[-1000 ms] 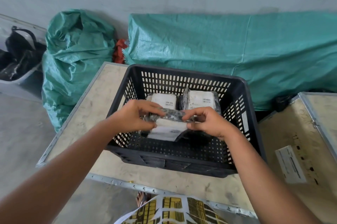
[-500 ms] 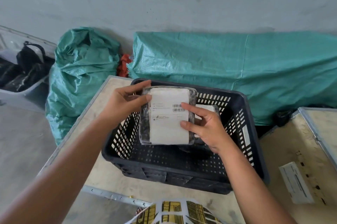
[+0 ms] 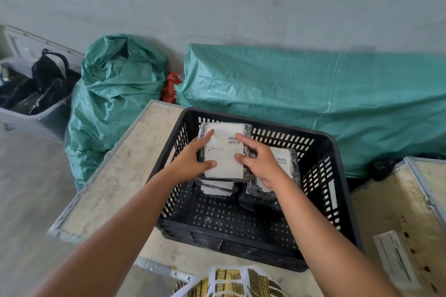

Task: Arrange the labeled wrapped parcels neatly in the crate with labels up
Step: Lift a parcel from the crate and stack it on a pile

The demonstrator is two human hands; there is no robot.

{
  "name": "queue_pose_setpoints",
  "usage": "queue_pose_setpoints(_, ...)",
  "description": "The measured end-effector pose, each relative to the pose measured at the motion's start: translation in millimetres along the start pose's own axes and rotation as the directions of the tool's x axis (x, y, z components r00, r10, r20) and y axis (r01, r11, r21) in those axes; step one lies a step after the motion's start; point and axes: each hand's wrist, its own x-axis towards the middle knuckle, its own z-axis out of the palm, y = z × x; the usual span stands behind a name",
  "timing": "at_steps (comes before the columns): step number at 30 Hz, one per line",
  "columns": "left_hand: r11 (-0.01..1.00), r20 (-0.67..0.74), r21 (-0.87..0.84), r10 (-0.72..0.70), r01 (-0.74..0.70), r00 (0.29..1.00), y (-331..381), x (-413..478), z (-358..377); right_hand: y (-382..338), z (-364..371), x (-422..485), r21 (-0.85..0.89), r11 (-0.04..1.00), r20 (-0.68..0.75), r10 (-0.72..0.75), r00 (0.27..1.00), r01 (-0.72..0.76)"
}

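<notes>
A black slotted crate point(image 3: 333, 176) stands on a wooden case top. Inside it, at the back left, a wrapped parcel point(image 3: 223, 151) with a white label facing up lies on top of a stack of other parcels point(image 3: 217, 188). My left hand point(image 3: 190, 161) grips its left edge and my right hand point(image 3: 259, 159) holds its right edge. A second stack of parcels point(image 3: 286, 161), label up, sits to the right, partly hidden behind my right hand.
The crate rests on a metal-edged wooden case point(image 3: 113, 176); another such case point(image 3: 410, 212) with a white sticker stands at the right. Green woven sacks point(image 3: 113, 94) lie against the wall. A grey bin point(image 3: 29, 118) with dark bags is far left.
The parcel was turned label up, raised above the crate, then lowered onto the back-left stack, both hands still on it. The camera view tilted.
</notes>
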Motion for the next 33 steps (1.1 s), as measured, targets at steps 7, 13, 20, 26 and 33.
queue_pose_setpoints(7, 0.989, 0.033, 0.086, -0.127, 0.124, 0.991, -29.1, 39.6, 25.6, 16.5, 15.9, 23.6, -0.223, 0.970, -0.022, 0.097, 0.995, -0.099)
queue_pose_setpoints(13, 0.972, 0.070, 0.209, -0.119, 0.102, 0.990, -39.6, 47.0, 36.7, 29.3, 36.4, 17.1, -0.413, 0.900, -0.051, 0.133, 0.990, -0.142)
queue_pose_setpoints(20, 0.920, 0.209, 0.386, -0.016, -0.068, 0.978, -50.5, 48.4, 40.0, 52.3, 39.6, 17.6, -0.583, 0.807, -0.029, 0.089, 0.996, -0.089)
queue_pose_setpoints(26, 0.948, 0.157, 0.319, -0.031, -0.021, 0.987, -56.7, 54.3, 42.7, 50.8, 33.5, 28.4, -0.624, 0.774, 0.017, 0.150, 0.988, -0.107)
queue_pose_setpoints(33, 0.956, 0.163, 0.291, -0.033, -0.017, 0.986, -58.0, 52.6, 39.9, 41.0, 32.6, 28.3, -0.601, 0.785, -0.006, 0.183, 0.983, -0.149)
